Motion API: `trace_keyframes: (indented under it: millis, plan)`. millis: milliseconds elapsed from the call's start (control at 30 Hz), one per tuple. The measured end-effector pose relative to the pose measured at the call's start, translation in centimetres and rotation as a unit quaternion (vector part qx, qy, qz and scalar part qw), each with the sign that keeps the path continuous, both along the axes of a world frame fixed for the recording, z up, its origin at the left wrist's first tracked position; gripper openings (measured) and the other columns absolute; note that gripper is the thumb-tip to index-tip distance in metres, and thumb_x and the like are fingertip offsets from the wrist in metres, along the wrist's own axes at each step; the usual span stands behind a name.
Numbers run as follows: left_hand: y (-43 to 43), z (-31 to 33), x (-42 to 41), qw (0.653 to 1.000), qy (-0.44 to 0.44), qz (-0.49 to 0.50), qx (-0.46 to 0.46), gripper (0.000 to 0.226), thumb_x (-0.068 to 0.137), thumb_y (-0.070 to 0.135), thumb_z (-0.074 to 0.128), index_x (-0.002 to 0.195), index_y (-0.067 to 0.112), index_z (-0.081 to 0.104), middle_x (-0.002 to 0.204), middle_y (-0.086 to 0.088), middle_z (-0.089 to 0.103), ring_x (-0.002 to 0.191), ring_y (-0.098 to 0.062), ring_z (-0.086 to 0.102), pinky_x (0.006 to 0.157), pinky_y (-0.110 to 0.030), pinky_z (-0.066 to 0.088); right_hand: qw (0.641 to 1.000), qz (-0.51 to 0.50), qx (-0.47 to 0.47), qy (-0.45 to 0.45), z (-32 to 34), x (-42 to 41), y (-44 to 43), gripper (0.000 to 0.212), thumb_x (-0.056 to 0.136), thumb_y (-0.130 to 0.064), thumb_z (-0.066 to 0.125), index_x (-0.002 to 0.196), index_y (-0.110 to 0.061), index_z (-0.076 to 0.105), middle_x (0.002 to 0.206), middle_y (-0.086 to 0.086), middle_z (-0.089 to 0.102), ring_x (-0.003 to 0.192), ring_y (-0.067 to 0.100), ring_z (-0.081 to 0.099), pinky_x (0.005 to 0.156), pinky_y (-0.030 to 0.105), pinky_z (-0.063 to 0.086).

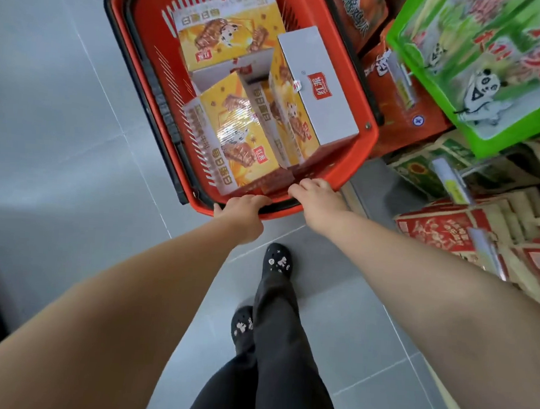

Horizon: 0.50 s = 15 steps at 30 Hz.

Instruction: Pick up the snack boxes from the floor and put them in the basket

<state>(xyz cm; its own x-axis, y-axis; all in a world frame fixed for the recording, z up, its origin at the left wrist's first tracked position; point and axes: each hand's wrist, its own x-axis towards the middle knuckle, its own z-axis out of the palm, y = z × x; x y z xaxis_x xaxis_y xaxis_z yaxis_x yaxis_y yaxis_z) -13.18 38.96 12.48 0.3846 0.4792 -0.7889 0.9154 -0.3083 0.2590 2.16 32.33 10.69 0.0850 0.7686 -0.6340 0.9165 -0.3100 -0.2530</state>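
Both hands grip the near rim of the red basket (353, 165), the left hand (243, 213) with fingers curled over the edge and thumb beneath, the right hand (318, 197) clasping the rim just beside it. Three yellow snack boxes lie inside the basket just beyond the fingers: one box (234, 139) tilted nearest the hands, one (313, 90) on edge against the basket's right wall showing its white side, one (225, 34) flat at the far end. Right of the basket stand shelves of packaged goods (479, 75), and under it grey floor tiles (54, 96).
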Motion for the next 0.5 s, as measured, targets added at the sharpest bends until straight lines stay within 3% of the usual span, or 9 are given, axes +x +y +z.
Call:
trace_keyframes:
  millis: [200,500]
  plan:
    - [-6.8,0.2,-1.1,0.999,-0.017,-0.021,-0.021,0.070,0.085,0.002,0.042,0.145,0.038,0.031,0.153,0.008,0.032,0.144,-0.022,0.022,0.112,-0.069,0.003,1.000,0.001,0.016,-0.015,-1.0,-0.4,-7.0,0.057,0.081,0.010,0.050,0.127,-0.023,0.044,0.133,0.004,0.042,0.128,0.030,0.031,0.092,0.043,0.041]
    - [-16.4,0.5,-2.0,0.998,-0.016,-0.041,-0.051,0.075,0.088,0.002,0.040,0.151,0.035,0.016,0.160,0.010,0.015,0.149,-0.017,0.008,0.113,-0.066,-0.004,0.999,0.014,0.023,-0.019,-2.2,-0.2,-16.7,0.051,0.091,0.000,0.047,0.135,-0.025,0.048,0.131,0.005,0.043,0.129,0.030,0.032,0.098,0.049,0.042]
